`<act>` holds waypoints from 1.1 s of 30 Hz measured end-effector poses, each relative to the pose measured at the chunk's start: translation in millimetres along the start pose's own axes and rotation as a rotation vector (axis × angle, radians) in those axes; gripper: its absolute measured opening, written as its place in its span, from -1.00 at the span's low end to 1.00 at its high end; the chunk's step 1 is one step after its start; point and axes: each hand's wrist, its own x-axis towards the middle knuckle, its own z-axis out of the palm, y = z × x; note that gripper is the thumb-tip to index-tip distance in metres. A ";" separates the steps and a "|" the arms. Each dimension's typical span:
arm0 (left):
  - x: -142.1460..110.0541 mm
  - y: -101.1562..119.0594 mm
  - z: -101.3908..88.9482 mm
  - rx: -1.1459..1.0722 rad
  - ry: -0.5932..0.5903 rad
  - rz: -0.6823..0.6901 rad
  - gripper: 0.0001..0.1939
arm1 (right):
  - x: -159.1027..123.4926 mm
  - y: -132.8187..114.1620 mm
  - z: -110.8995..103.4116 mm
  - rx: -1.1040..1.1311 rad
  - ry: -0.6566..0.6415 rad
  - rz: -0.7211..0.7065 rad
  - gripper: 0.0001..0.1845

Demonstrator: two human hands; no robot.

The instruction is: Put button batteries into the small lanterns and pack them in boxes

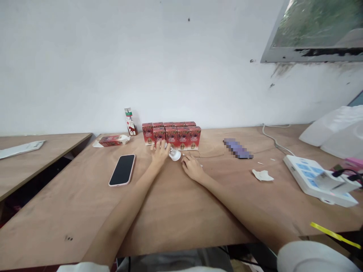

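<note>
My left hand (pixel 160 153) is closed on a small clear container with a white round end (pixel 174 154), which lies tilted toward my right hand. Behind that hand stand two rows of red printed boxes (pixel 184 139), and its fingers hide part of the front ones. My right hand (pixel 193 168) rests low over the table, just right of the container and apart from it. Its fingers are curled together, and what they hold, if anything, is too small to make out. A bit of something white shows beside the knuckles.
On the wooden table (pixel 170 211) lie a phone (pixel 122 170), a red box on its side (pixel 112 140), a purple pixelated item (pixel 237 148) and a scrap of white paper (pixel 262 175). A tube-like pack (pixel 130 122) stands by the wall. A power strip (pixel 317 181) sits at right.
</note>
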 end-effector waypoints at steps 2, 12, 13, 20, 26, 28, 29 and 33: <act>3.1 2.6 -2.2 -0.021 0.007 -0.012 -0.75 | -1.8 -0.5 -0.5 -0.036 0.004 -0.018 -0.90; 5.4 25.4 -13.1 0.101 -0.052 0.177 -0.72 | 7.4 3.9 0.1 -0.188 -0.034 -0.006 -0.91; 6.3 27.4 -14.1 0.131 -0.061 0.199 -0.71 | 9.2 4.9 0.5 -0.198 -0.038 0.005 -0.90; 12.9 37.6 -21.0 0.348 -0.109 0.201 -0.68 | 15.9 3.6 1.2 -0.263 -0.053 0.064 -0.86; 13.3 41.9 -23.6 0.447 -0.148 0.156 -0.62 | 15.3 -4.2 -7.8 -0.311 0.025 0.084 -0.80; 14.8 41.7 -26.1 0.455 -0.148 0.133 -0.63 | 14.2 -5.0 -11.0 -0.321 0.040 0.089 -0.79; 16.2 41.0 -28.0 0.454 -0.145 0.121 -0.64 | 13.6 -5.0 -12.2 -0.323 0.043 0.089 -0.79; 24.6 31.2 -38.7 0.392 -0.083 0.116 -0.57 | 11.0 -3.9 -14.4 -0.316 0.043 0.070 -0.75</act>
